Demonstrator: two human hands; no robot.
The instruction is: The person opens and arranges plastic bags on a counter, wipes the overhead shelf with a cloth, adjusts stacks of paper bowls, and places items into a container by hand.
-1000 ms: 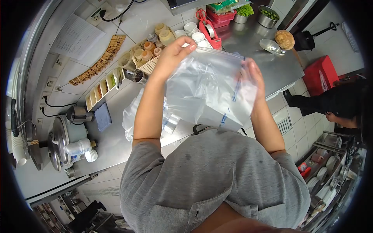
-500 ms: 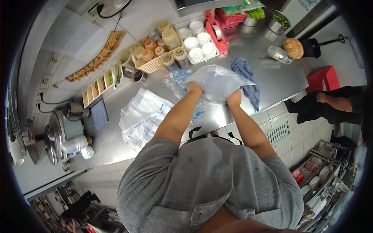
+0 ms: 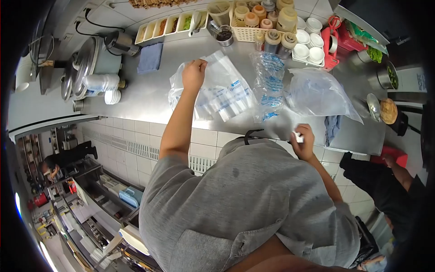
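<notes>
1. You stand in what looks like a commercial kitchen, at a long steel counter (image 3: 142, 93).
2. Across it you face squeeze bottles (image 3: 287, 20) crowded in a basket (image 3: 246, 34) and a divided tray (image 3: 167, 33) of chopped food.
3. You have a large lidded pot (image 3: 87, 59) at far left, a metal pot (image 3: 383, 78) of greens at far right.
4. Below, you see floor tiles (image 3: 149, 136) with a drain grate (image 3: 122, 145).
</notes>
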